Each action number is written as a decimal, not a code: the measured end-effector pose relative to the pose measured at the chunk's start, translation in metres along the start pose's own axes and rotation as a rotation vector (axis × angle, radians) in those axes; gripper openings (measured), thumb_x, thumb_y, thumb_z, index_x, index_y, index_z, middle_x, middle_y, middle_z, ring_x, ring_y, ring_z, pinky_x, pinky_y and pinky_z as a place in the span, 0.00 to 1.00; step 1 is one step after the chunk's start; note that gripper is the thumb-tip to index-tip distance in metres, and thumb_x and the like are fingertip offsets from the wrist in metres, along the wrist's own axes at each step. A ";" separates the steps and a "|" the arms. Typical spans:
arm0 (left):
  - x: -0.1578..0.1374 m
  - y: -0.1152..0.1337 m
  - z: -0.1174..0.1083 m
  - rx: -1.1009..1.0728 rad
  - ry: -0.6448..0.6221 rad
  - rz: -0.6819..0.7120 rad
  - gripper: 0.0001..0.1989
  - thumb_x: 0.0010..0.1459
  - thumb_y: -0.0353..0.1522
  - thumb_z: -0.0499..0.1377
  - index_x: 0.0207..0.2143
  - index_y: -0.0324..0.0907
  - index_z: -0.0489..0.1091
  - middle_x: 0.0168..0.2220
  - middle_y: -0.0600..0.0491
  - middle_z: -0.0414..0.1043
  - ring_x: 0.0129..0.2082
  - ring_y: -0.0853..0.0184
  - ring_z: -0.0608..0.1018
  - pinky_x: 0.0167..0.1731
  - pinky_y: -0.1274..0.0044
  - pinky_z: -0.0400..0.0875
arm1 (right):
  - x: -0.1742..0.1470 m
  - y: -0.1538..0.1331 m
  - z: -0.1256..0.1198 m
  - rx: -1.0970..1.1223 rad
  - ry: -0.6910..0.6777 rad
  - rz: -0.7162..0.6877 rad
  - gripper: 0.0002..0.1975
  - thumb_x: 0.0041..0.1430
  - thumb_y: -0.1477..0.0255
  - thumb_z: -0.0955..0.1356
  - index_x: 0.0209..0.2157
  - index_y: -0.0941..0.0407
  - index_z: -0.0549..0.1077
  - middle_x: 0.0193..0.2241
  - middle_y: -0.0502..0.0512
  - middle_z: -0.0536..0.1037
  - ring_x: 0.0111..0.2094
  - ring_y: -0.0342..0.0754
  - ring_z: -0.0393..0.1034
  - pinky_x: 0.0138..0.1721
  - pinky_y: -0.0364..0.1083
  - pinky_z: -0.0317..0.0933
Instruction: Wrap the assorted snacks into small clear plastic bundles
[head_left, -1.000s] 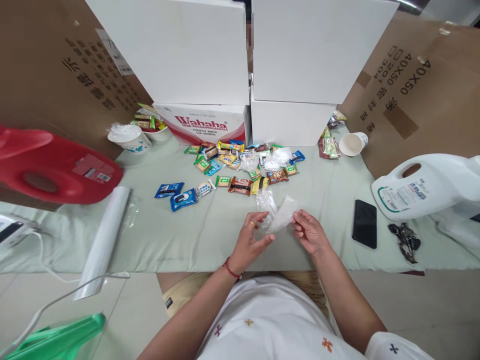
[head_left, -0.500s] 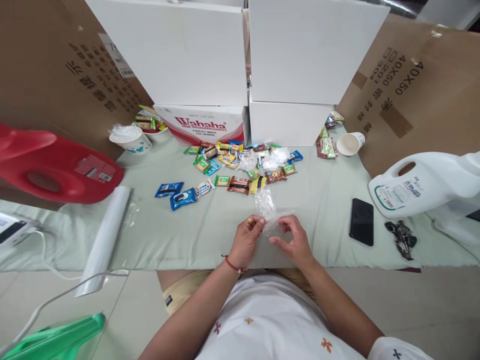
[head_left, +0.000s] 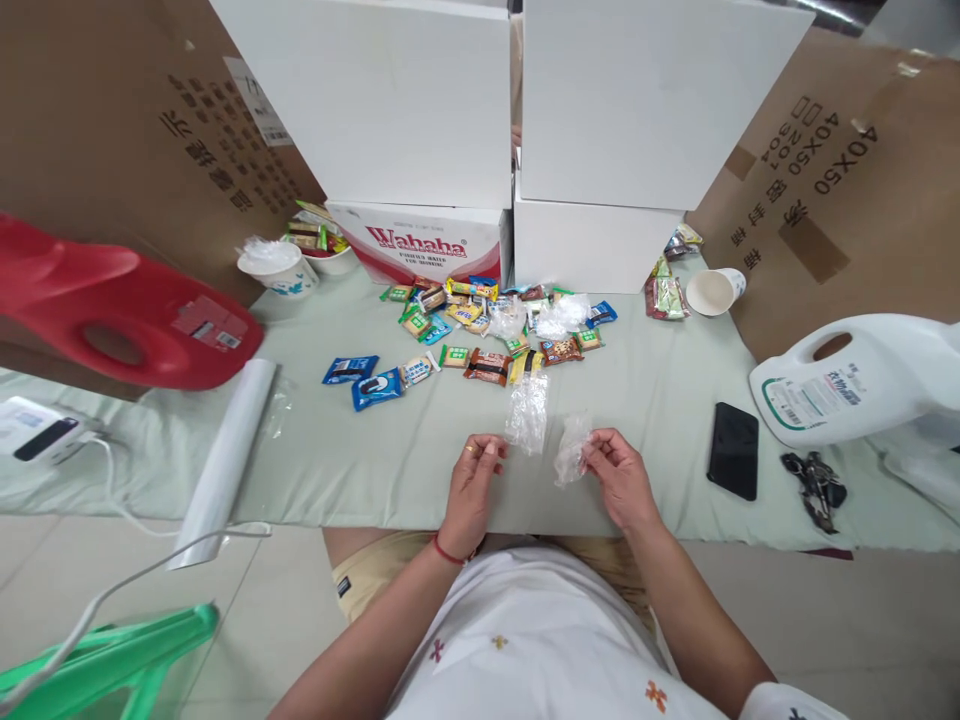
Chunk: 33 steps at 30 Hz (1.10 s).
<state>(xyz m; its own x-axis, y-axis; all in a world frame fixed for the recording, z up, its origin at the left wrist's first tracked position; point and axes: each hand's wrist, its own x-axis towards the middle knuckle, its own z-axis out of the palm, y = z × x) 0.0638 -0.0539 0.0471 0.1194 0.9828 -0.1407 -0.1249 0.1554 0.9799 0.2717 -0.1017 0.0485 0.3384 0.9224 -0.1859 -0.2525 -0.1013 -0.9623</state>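
My right hand pinches a crumpled clear plastic bag between thumb and fingers, just above the cloth. Left of it, a second piece of clear plastic stretches from the yellow snack packet toward me. My left hand is closed, fingertips together at this plastic's lower left edge; whether they grip it I cannot tell. Beyond both hands lie brown packets, green packets and blue packets. More clear crumpled plastic rests on the snack pile.
White boxes form a wall behind the snacks. To the right are a phone, keys, a white jug and a paper cup. Leftward are a red jug, a plastic roll and a filled cup.
My hands have moved apart. The plastic between them now shows as two separate pieces, with the crumpled one in my right hand. The view has shifted slightly.
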 end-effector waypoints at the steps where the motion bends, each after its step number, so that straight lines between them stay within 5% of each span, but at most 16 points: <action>1: -0.001 0.003 0.002 0.027 -0.051 0.001 0.21 0.66 0.51 0.51 0.40 0.44 0.71 0.42 0.50 0.74 0.41 0.64 0.73 0.37 0.75 0.68 | -0.001 0.000 -0.002 -0.068 -0.034 -0.036 0.13 0.55 0.60 0.75 0.34 0.52 0.74 0.27 0.46 0.71 0.28 0.43 0.64 0.33 0.43 0.62; 3: -0.001 0.009 0.010 0.118 -0.172 0.010 0.25 0.66 0.54 0.48 0.41 0.44 0.73 0.42 0.49 0.75 0.41 0.63 0.74 0.37 0.74 0.68 | -0.004 -0.001 -0.003 -0.202 -0.124 -0.089 0.11 0.58 0.60 0.73 0.34 0.53 0.74 0.28 0.47 0.72 0.29 0.43 0.64 0.33 0.43 0.61; 6: 0.004 0.011 0.026 0.265 -0.294 -0.004 0.23 0.59 0.53 0.59 0.32 0.42 0.72 0.31 0.53 0.72 0.32 0.66 0.71 0.32 0.76 0.64 | -0.008 -0.003 -0.003 -0.358 -0.210 -0.161 0.11 0.60 0.60 0.72 0.35 0.53 0.75 0.28 0.49 0.72 0.30 0.44 0.64 0.33 0.44 0.60; 10: 0.011 0.003 0.031 0.089 -0.177 -0.068 0.22 0.58 0.51 0.61 0.26 0.42 0.65 0.22 0.59 0.61 0.25 0.72 0.63 0.28 0.78 0.61 | -0.015 -0.002 -0.012 -0.421 -0.102 -0.208 0.11 0.62 0.60 0.70 0.35 0.53 0.75 0.30 0.50 0.73 0.31 0.45 0.65 0.35 0.44 0.61; 14: 0.008 0.000 0.021 -0.179 -0.014 -0.140 0.22 0.54 0.50 0.66 0.30 0.42 0.66 0.33 0.56 0.69 0.35 0.69 0.72 0.34 0.78 0.70 | -0.022 0.007 -0.031 -0.339 -0.059 -0.088 0.14 0.59 0.56 0.72 0.34 0.52 0.75 0.30 0.50 0.74 0.32 0.47 0.66 0.36 0.45 0.63; 19: -0.001 0.009 0.018 -0.444 -0.105 -0.195 0.20 0.54 0.45 0.70 0.32 0.42 0.64 0.51 0.51 0.71 0.54 0.59 0.76 0.48 0.65 0.75 | -0.023 0.008 -0.040 -0.173 -0.095 0.079 0.23 0.62 0.47 0.67 0.45 0.51 0.76 0.44 0.57 0.78 0.46 0.53 0.72 0.47 0.52 0.69; 22: -0.006 0.013 0.021 -0.487 -0.152 -0.193 0.20 0.55 0.44 0.69 0.32 0.42 0.63 0.55 0.49 0.71 0.55 0.57 0.77 0.49 0.64 0.74 | -0.018 0.003 -0.027 -0.265 0.033 -0.081 0.27 0.63 0.44 0.64 0.51 0.50 0.74 0.55 0.59 0.74 0.56 0.57 0.67 0.53 0.55 0.66; 25: -0.008 0.014 0.022 -0.470 -0.156 -0.175 0.20 0.57 0.45 0.68 0.32 0.43 0.63 0.57 0.48 0.70 0.54 0.57 0.77 0.47 0.66 0.75 | -0.013 0.005 -0.008 -0.481 -0.008 -0.218 0.25 0.57 0.46 0.70 0.46 0.50 0.79 0.54 0.60 0.74 0.58 0.58 0.65 0.60 0.57 0.60; 29: -0.004 0.012 0.013 -0.354 0.032 -0.097 0.21 0.56 0.49 0.66 0.34 0.44 0.62 0.49 0.51 0.74 0.47 0.63 0.79 0.40 0.72 0.76 | -0.007 0.008 0.004 -0.394 0.006 -0.160 0.18 0.57 0.51 0.72 0.33 0.53 0.79 0.48 0.59 0.76 0.50 0.54 0.70 0.53 0.54 0.64; 33: 0.006 0.010 -0.005 -0.229 0.305 -0.060 0.23 0.55 0.51 0.65 0.33 0.44 0.60 0.28 0.61 0.68 0.24 0.75 0.73 0.22 0.83 0.66 | 0.000 -0.009 -0.002 -0.175 0.060 -0.076 0.17 0.53 0.53 0.75 0.33 0.53 0.80 0.41 0.56 0.77 0.45 0.51 0.70 0.46 0.49 0.67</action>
<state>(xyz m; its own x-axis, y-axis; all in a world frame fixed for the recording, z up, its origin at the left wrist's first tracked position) 0.0580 -0.0455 0.0553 -0.1607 0.9506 -0.2658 -0.3472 0.1976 0.9167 0.2759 -0.1016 0.0564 0.4055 0.9065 -0.1176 -0.0643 -0.1001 -0.9929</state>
